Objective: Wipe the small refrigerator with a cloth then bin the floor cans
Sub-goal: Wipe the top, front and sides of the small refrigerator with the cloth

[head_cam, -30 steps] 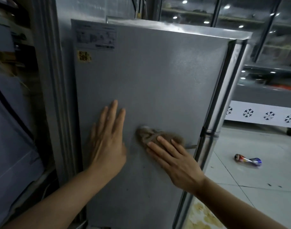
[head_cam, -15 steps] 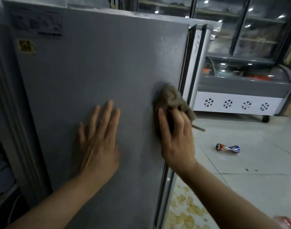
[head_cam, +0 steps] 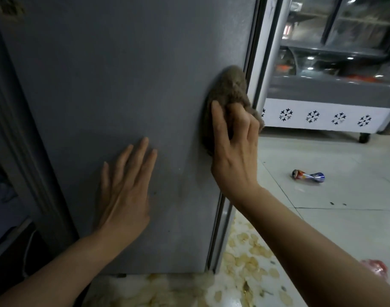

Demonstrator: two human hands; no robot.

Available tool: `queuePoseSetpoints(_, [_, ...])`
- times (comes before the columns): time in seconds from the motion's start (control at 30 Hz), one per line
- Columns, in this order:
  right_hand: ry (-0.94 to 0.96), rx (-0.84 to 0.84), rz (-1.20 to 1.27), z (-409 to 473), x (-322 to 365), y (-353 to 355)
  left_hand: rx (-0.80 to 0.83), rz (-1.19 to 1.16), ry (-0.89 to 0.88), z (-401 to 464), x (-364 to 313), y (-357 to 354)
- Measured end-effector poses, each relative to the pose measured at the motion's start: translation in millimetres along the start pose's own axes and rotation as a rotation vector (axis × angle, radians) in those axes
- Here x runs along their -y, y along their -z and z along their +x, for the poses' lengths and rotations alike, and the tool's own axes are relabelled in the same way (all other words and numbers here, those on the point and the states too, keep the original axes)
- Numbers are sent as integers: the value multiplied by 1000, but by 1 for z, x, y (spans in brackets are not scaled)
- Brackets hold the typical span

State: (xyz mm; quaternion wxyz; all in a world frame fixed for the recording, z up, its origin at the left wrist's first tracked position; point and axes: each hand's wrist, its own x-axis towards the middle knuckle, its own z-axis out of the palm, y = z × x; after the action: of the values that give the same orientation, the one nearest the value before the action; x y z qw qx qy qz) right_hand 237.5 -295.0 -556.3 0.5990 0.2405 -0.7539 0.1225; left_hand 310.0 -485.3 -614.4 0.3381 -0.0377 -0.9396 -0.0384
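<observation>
Since half a second ago my view has dropped and closed in on the refrigerator (head_cam: 123, 85), and my right hand (head_cam: 233, 151) has carried the cloth (head_cam: 229, 89) a little higher along the panel's right edge. That hand has its fingers curled into the cloth, bunching it and pressing it against the grey side wall just beside the door seam. My left hand (head_cam: 125, 185) lies flat on the panel to the left, fingers straight and slightly spread, holding nothing.

I judge the wiping as under way, not finished: the low part of the panel shows dull smudges. No can has been binned yet; one crushed can (head_cam: 308, 175) lies on the floor (head_cam: 344, 218) to the right, well apart from the refrigerator. A bin is not in view.

The panel is matt and finely pebbled; the cloth is brown, fuzzy and wadded. The can is thin metal, pinched at its middle. The floor tiles are pale and glossy, with a yellowish blotchy patch near the refrigerator's base.
</observation>
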Motion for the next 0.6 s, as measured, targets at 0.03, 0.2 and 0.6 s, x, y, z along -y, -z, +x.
queuePoseSetpoints(0.03, [12,-12,-4,-10,-1,-6,6,4,-3,-1,2,-3])
queuePoseSetpoints(0.2, [388,240,-41,-119,0,-16,-17,-3,-26,-1,5,-10])
queuePoseSetpoints(0.6, [60,90,15,-36,28,-29,-75,-4,47,-10,35,-2])
